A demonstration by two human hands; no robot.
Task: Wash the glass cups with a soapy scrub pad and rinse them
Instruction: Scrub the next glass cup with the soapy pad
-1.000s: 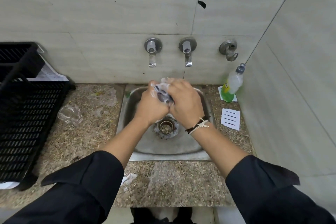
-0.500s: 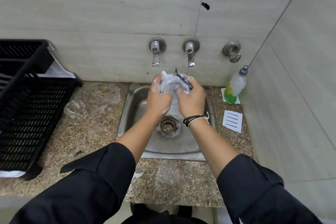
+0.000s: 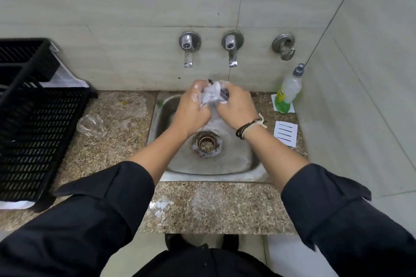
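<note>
Gripping a soapy glass cup (image 3: 210, 94) above the back of the steel sink (image 3: 252, 164), I have my left hand (image 3: 191, 110) curled round its left side while my right hand (image 3: 236, 105) pinches the dark scrub pad (image 3: 224, 95) against it. Foam blurs the cup, so I cannot tell which way its mouth points. A second glass cup (image 3: 91, 127) lies tipped on the granite counter (image 3: 213, 207). The green soap bottle (image 3: 288, 92) has a label too small to read.
</note>
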